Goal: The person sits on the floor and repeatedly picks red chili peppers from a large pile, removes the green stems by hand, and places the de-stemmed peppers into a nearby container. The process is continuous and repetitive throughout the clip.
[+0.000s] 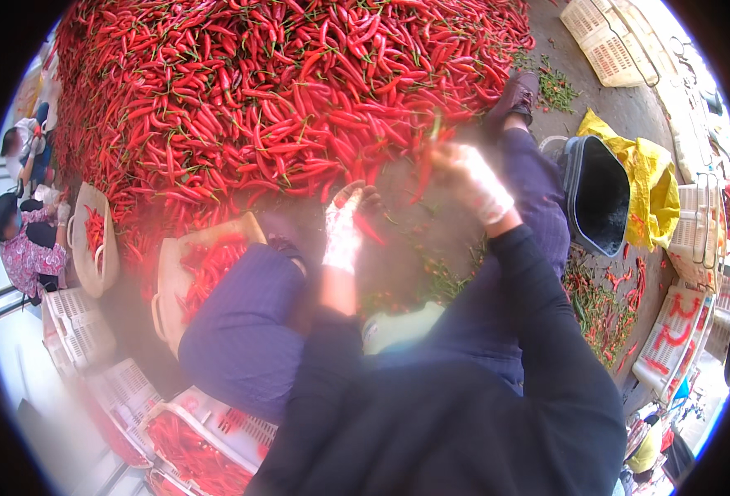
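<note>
A large heap of red chili peppers (290,93) with green stems covers the ground in front of me. My left hand (345,217), in a white glove, is closed around a red chili at the heap's near edge. My right hand (473,180), also in a white glove, holds a red chili (423,170) by its stem end; the hand is somewhat blurred. Below and between the hands lie green stem scraps (442,279) on the floor. Beside my left knee a pale plastic basket (166,273) holds red chilies.
At the right stand a dark open bucket (599,192), a yellow sack (653,186) and white crates (690,217). Crates of chilies (197,452) stand at lower left. Two people (30,242) sit at the far left by another basket (109,248).
</note>
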Action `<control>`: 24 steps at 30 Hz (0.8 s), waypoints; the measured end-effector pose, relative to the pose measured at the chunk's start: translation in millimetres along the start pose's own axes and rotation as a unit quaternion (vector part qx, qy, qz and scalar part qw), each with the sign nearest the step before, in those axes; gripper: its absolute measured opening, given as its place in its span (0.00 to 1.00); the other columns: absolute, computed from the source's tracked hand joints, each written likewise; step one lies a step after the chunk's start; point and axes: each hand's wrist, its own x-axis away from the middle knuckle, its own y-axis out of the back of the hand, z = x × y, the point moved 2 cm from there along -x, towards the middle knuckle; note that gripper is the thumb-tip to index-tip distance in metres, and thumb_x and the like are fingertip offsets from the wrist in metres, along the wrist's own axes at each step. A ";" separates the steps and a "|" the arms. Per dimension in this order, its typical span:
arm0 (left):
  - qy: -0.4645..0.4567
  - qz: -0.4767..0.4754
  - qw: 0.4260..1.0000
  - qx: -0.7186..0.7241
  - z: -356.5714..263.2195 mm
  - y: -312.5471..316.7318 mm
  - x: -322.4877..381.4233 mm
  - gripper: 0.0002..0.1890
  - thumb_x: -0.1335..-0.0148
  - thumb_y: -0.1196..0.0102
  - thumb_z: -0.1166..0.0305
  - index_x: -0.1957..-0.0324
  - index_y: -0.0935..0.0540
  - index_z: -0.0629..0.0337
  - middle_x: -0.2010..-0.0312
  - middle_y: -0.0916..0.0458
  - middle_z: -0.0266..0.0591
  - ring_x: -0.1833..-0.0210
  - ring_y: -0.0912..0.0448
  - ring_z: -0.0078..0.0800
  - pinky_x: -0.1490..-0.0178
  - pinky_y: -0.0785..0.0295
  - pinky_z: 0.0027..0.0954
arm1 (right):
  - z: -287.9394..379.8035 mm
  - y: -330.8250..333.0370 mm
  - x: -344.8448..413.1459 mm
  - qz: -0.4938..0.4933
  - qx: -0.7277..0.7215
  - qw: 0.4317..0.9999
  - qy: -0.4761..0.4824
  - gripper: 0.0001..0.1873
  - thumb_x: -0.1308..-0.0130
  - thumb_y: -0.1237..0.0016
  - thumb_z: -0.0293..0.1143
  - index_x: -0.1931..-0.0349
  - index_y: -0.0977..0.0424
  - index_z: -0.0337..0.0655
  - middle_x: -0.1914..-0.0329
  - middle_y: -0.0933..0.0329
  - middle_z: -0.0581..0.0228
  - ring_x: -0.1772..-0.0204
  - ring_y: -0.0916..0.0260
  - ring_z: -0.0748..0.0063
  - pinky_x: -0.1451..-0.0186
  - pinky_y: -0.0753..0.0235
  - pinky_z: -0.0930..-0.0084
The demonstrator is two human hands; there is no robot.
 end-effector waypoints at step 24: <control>0.064 -0.174 0.978 0.091 46.2 60.7 -18.1 0.08 0.39 0.51 0.74 0.58 0.27 0.62 0.67 0.23 0.42 0.69 0.25 0.28 0.66 0.26 0.26 | -174.8 20.9 -149.1 -0.012 0.779 0.627 0.005 0.10 0.43 0.59 0.30 0.73 0.22 0.39 0.71 0.22 0.53 0.66 0.23 0.56 0.63 0.24 0.64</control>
